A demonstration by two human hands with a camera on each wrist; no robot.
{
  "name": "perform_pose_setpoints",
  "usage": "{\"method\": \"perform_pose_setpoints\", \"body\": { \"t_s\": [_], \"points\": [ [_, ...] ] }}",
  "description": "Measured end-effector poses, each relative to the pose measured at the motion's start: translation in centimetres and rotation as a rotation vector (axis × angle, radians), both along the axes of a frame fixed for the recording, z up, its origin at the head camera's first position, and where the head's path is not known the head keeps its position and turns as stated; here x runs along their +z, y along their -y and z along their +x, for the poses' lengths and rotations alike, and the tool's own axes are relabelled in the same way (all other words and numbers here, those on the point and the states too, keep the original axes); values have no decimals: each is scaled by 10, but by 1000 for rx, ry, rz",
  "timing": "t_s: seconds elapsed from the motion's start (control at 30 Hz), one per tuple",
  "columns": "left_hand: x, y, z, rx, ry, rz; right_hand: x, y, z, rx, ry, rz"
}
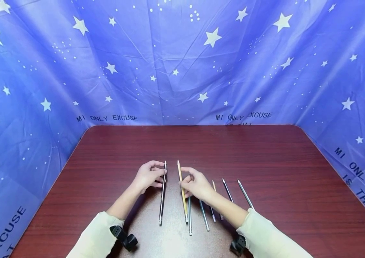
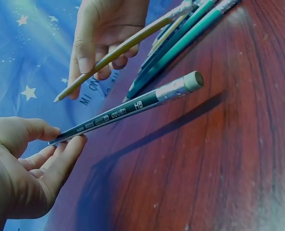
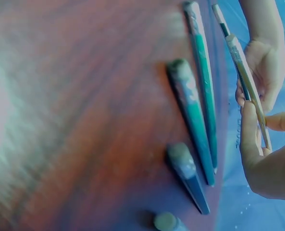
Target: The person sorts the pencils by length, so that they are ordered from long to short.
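Observation:
Near the middle of the table, my left hand (image 1: pixel 146 178) pinches a dark pencil (image 1: pixel 162 204) between thumb and fingers close to its sharpened end. White lettering with "HB" marks that pencil's barrel in the left wrist view, and its eraser end stands off the tabletop above its shadow. A yellow pencil (image 1: pixel 184 206) is held by my right hand (image 1: pixel 199 186), thumb and fingertips pinching it towards the point. Both pencils point away from me, side by side with a small gap. Several other pencils lie beneath and beside the right hand, including a green pencil (image 3: pixel 192 115); the right forearm partly covers some.
The pencils lie on a dark red wood-grain table (image 1: pixel 105 150). At the right of the group is a grey-green pencil (image 1: pixel 245 193), with a dark pencil (image 1: pixel 227 189) left of it. A blue curtain (image 1: pixel 169 53) with white stars hangs behind and along both sides.

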State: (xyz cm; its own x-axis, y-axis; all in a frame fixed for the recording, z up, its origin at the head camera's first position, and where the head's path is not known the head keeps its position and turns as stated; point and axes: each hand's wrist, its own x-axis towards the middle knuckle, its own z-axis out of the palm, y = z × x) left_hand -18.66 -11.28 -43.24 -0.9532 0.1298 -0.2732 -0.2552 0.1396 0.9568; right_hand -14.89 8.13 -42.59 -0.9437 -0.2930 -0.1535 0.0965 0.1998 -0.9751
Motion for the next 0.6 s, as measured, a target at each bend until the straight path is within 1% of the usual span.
{"method": "perform_pose_setpoints", "body": {
  "t_s": [0.23, 0.33, 0.47, 0.6],
  "points": [
    [3, -7, -4, 24, -34, 43, 6, -10, -9, -25, 19, -55],
    [6, -10, -5, 36, -52, 71, 6, -15, -12, -31, 14, -61],
    [9, -14, -5, 50, -55, 103, 5, -19, -15, -45, 17, -56],
    [10, -17, -6, 48, -66, 114, 4, -21, -16, -63, 25, -58]
  ]
}}
